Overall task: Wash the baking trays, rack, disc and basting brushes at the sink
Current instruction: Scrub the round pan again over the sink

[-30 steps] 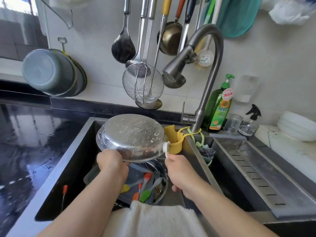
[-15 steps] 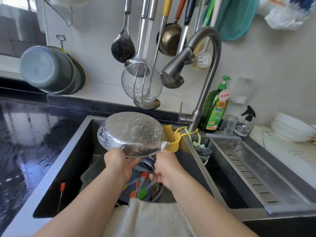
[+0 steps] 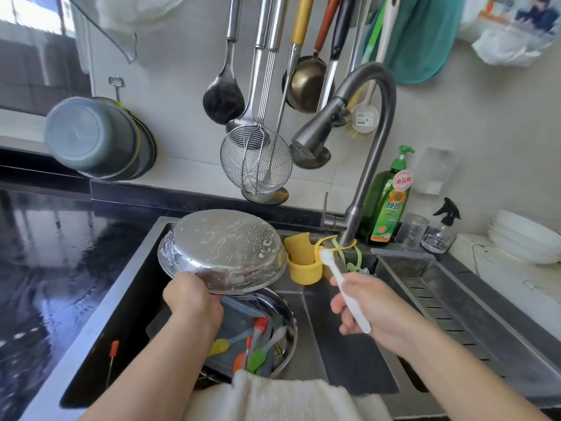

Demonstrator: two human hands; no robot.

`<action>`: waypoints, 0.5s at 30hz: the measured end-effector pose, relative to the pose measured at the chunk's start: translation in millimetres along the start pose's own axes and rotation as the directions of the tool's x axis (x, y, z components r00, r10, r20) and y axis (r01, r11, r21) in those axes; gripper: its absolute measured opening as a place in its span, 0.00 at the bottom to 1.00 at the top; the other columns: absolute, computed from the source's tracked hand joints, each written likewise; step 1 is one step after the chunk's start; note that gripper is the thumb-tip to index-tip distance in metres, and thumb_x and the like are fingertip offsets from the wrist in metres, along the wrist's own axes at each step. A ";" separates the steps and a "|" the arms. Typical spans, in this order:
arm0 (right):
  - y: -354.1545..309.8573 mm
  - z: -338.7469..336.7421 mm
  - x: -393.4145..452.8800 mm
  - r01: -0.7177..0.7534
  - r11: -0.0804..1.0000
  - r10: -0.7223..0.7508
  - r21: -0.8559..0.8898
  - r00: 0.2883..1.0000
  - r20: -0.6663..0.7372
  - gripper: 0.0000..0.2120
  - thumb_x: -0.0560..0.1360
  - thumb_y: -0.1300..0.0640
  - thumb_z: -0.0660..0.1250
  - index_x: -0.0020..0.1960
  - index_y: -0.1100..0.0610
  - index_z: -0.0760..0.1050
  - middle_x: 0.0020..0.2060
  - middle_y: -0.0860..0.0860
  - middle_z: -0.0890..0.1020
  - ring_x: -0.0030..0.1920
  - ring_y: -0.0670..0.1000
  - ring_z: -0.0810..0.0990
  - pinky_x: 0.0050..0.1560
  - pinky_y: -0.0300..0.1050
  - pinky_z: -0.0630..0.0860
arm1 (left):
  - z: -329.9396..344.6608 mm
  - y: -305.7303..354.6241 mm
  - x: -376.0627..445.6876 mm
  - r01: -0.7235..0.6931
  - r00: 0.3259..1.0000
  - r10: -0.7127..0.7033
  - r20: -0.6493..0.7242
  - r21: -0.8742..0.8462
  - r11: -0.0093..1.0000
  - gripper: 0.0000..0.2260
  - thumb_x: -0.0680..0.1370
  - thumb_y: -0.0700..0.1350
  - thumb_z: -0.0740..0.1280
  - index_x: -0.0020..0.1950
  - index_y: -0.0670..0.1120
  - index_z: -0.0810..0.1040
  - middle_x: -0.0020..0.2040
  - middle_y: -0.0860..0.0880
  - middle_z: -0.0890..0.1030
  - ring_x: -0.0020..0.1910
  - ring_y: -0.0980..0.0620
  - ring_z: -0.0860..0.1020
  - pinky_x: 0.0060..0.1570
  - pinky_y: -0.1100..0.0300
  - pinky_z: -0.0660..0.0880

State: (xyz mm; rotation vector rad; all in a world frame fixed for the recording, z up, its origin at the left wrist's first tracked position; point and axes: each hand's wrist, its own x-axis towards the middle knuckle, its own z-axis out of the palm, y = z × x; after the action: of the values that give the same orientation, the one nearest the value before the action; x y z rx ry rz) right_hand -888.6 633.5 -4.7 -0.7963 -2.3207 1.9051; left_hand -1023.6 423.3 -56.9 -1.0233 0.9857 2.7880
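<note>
While my left hand gripped the near rim of the round steel tray, I held that tray tilted, bottom side up and streaked with suds, above the left basin of the sink. My right hand was curled round the handle of a white brush, whose bristled head pointed up and away toward the yellow caddy at the foot of the faucet; the brush was well apart from the tray and over the divider between the basins. Below the tray, in the left basin, another round tray lay with a dark flat tray in it, and on that lay the basting brushes with red, orange, yellow and green heads. One more orange-tipped brush leaned at the basin's left wall. A white towel hung over the near edge of the sink. Green dish soap stood just behind the faucet.
</note>
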 end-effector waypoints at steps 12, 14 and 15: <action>-80.7 -22.7 157.5 0.091 0.870 -0.183 -0.484 0.972 -0.146 0.08 0.81 0.61 0.57 0.58 0.53 0.69 0.37 0.56 0.74 0.28 0.49 0.66 0.25 0.41 0.60 | 1.3 27.2 31.3 -0.202 0.971 0.224 -0.085 0.212 0.956 0.17 0.80 0.54 0.62 0.55 0.40 0.75 0.50 0.40 0.84 0.45 0.44 0.78 0.55 0.48 0.78; -88.6 -20.6 173.4 0.052 0.885 -0.140 -0.463 0.977 -0.158 0.06 0.81 0.59 0.58 0.57 0.55 0.70 0.36 0.55 0.74 0.27 0.48 0.65 0.25 0.40 0.60 | 2.4 40.4 21.4 -0.185 0.979 0.199 -0.051 0.204 0.961 0.17 0.85 0.53 0.59 0.43 0.43 0.73 0.29 0.48 0.80 0.34 0.49 0.74 0.43 0.54 0.75; -89.2 -20.0 181.1 0.028 0.882 -0.112 -0.470 0.982 -0.151 0.07 0.81 0.58 0.58 0.58 0.58 0.72 0.34 0.53 0.73 0.27 0.47 0.64 0.24 0.40 0.60 | 2.6 44.1 16.4 -0.212 0.975 0.220 -0.005 0.249 0.945 0.18 0.86 0.52 0.58 0.43 0.43 0.74 0.26 0.50 0.78 0.33 0.49 0.73 0.42 0.54 0.74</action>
State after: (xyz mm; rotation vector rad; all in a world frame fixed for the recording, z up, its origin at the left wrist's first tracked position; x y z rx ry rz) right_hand -1071.2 714.5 30.6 -0.8514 -2.6812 1.1939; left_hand -1047.6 386.2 -40.4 -0.9838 1.4905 2.7194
